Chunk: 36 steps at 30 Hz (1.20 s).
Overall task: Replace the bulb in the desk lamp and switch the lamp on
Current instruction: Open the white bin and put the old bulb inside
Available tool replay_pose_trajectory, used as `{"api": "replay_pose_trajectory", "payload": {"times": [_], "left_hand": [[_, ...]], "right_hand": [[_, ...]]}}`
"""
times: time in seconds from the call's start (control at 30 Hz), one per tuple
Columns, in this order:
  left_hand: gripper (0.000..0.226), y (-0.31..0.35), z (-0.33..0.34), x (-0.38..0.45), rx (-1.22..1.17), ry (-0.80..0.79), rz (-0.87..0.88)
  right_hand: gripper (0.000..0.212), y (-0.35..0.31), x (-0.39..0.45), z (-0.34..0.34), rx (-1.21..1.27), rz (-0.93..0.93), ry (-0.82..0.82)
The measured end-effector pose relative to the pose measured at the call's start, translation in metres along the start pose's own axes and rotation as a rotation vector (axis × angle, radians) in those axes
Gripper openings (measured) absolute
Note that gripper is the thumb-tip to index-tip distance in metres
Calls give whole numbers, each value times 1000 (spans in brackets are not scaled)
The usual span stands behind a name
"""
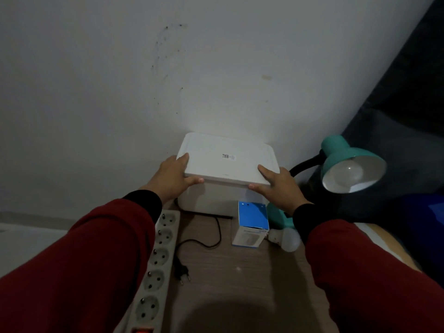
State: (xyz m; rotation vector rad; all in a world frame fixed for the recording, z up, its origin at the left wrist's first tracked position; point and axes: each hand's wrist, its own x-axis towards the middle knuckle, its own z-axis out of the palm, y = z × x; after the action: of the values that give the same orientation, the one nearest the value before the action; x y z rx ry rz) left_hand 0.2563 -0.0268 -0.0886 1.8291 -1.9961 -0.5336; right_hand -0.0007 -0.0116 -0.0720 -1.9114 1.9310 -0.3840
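A white storage box stands against the wall, and its white lid is gripped at both near corners: my left hand on the left, my right hand on the right. A teal desk lamp with a black gooseneck stands to the right, a white bulb seated in its shade, unlit. Its teal base shows under my right wrist. A blue and white bulb carton stands in front of the box. A loose white bulb lies beside the carton.
A grey power strip with several sockets and a lit orange switch runs along the left edge of the wooden tabletop. A black cord with an unplugged plug lies on the table. A dark cushion rises at the right.
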Motion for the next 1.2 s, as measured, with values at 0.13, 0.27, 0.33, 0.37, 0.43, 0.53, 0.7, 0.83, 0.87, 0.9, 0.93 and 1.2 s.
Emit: {"api": "replay_pose_trajectory", "payload": {"times": [0.13,0.27,0.33,0.37,0.43,0.53,0.7,0.83,0.87,0.9,0.93,1.2], "left_hand": [[56,1,0,-1,-3,10,9],[63,2,0,-2,4,15,12],[67,2,1,-4,-11,27,1],[68,2,2,-4,-17,33,-3],[67,0,4,-3,-24,34,-9],[63,0,4,-2,-33,40,-10],[70,5,6,-4,-29,132,-11],[68,3,7,-4,-25,146,-4],[68,3,8,-4,-33,146,-5],[67,3,8,-4,-43,145,-5],[66,4,8,-4,-51,145,-4],[87,5,11,-7,-111,167,-21]], "right_hand": [[66,-1,-4,-7,-41,-19,15],[62,-1,-5,-11,-60,-20,11],[66,-2,-5,-10,-53,-12,6],[68,-2,-6,-10,-54,-11,2],[72,-2,-7,-9,-77,-16,1],[71,-1,-7,-7,-104,-31,33],[72,4,-8,2,-120,-38,61],[72,6,-7,4,-152,-46,69],[72,6,-6,3,-156,-46,71],[72,6,-6,3,-160,-44,73],[72,6,-6,3,-165,-42,74],[68,4,-5,-8,-163,-68,103]]}}
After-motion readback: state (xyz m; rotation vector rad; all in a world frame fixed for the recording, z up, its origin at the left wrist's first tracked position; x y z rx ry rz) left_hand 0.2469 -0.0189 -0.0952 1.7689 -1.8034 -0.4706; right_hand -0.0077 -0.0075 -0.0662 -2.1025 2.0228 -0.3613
